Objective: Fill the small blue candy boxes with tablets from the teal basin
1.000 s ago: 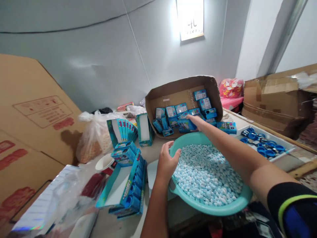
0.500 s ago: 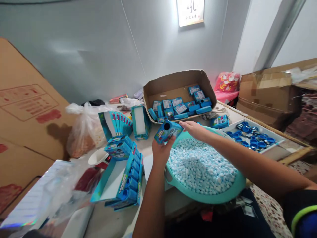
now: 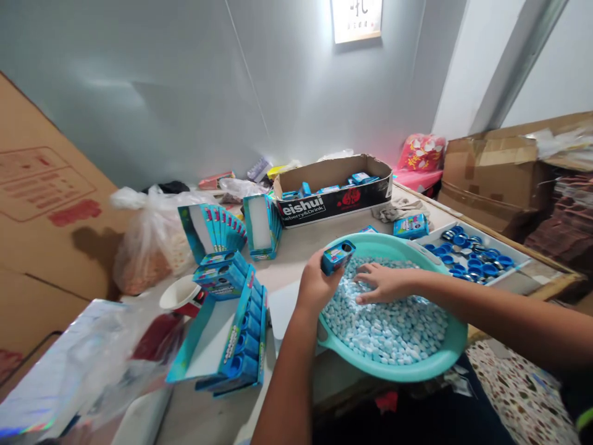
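My left hand (image 3: 316, 284) is wrapped round a small blue candy box (image 3: 338, 256) with a dark round hole at one end, held tilted over the left rim of a turquoise basin (image 3: 393, 371). Many small pale blue and white candies (image 3: 393, 330) fill that basin. My right hand (image 3: 382, 283) lies on the candies with its fingers spread and partly bent, palm down. Whether any candies are under its palm is hidden. Left of the basin, a display tray (image 3: 204, 346) holds several blue boxes.
Behind the basin stands a carton (image 3: 333, 201) with more blue boxes inside. A white tray of blue caps (image 3: 477, 256) is on the right, near a lone blue box (image 3: 411, 226). Folded display cartons (image 3: 213, 230), a paper cup (image 3: 180, 295) and a plastic bag (image 3: 157, 241) sit left.
The right hand has left the box and come down into the candies. My left hand has moved the box slightly right and down. The carton behind has tipped back upright, its printed front now showing.
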Motion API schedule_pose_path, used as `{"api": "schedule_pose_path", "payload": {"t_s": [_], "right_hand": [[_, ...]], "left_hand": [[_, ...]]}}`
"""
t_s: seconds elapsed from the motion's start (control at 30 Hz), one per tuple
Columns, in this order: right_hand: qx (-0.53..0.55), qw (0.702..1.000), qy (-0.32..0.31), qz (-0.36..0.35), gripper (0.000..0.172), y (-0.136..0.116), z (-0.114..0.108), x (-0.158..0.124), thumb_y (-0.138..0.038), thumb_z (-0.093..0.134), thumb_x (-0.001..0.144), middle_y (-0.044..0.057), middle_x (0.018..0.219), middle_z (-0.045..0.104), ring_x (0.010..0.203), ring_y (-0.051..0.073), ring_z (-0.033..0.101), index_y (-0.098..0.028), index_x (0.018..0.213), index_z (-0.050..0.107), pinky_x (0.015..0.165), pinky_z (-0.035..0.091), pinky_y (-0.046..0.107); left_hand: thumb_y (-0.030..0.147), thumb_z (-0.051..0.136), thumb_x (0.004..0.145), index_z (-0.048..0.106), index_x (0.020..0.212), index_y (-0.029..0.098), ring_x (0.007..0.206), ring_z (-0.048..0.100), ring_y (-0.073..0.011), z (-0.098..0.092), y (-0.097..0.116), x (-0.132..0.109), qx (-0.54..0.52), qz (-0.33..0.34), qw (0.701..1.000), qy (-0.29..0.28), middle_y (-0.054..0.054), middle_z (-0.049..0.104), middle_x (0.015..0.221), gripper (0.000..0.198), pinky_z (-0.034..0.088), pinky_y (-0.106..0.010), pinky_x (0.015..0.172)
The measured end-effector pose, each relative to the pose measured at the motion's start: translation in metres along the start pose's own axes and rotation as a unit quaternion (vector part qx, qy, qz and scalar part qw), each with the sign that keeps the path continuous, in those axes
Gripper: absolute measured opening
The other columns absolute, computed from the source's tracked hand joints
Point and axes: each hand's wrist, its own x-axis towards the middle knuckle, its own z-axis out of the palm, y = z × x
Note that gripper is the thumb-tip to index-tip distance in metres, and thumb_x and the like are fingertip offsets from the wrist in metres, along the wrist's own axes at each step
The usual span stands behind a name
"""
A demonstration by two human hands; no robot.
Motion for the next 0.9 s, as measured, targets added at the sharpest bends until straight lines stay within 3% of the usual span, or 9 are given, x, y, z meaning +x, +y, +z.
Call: {"api": "schedule_pose_path", "payload": {"t_s": [0.13,0.33,0.57,0.7,0.9], "right_hand": [[0.009,1.000,-0.012,-0.017,0.115,0.003,0.010,-0.011,-0.089,0.061,0.073,0.024,0.160,0.039,0.149,0.046,0.034,-0.015,0.160,0.045,0.120,0.034,0.057],[0.027,0.999,0.008,-0.024,0.115,0.000,0.023,-0.032,-0.082,0.074,0.067,0.021,0.158,0.044,0.145,0.045,0.041,-0.022,0.161,0.046,0.120,0.035,0.054],[0.086,0.995,0.028,-0.038,0.105,-0.014,0.027,-0.049,-0.076,0.080,0.065,0.020,0.153,0.052,0.138,0.044,0.049,-0.023,0.152,0.056,0.115,0.039,0.053],[0.099,0.993,0.049,-0.042,0.093,-0.022,0.024,-0.052,-0.070,0.082,0.066,0.017,0.133,0.066,0.120,0.040,0.061,-0.022,0.143,0.063,0.102,0.048,0.048],[0.095,0.992,0.082,0.012,0.083,-0.028,0.020,-0.037,-0.057,0.086,0.065,0.013,0.123,0.074,0.109,0.038,0.068,-0.022,0.137,0.067,0.090,0.050,0.041]], "left_hand": [[0.018,0.073,0.080,0.068,0.116,0.019,0.107,0.070,-0.0270,0.001,0.005,-0.005,0.074,0.002,0.997,-0.017,-0.009,0.075,0.113,0.036,0.055,-0.042,0.098],[0.014,0.072,0.080,0.069,0.113,0.018,0.111,0.068,-0.0302,0.002,0.010,-0.010,0.102,0.001,0.995,-0.017,-0.012,0.073,0.114,0.033,0.053,-0.045,0.102],[0.013,0.073,0.079,0.061,0.128,0.021,0.109,0.069,-0.0280,0.002,0.013,-0.009,0.073,-0.027,0.997,-0.005,-0.010,0.073,0.117,0.052,0.053,-0.041,0.099],[0.013,0.075,0.078,0.062,0.124,0.022,0.105,0.070,-0.0261,0.002,0.011,-0.005,0.062,-0.030,0.998,0.006,-0.008,0.073,0.113,0.049,0.054,-0.038,0.096],[0.019,0.076,0.077,0.062,0.122,0.021,0.098,0.070,-0.0250,0.000,0.011,0.000,0.078,-0.027,0.997,-0.007,-0.007,0.073,0.107,0.046,0.054,-0.034,0.087]]}}
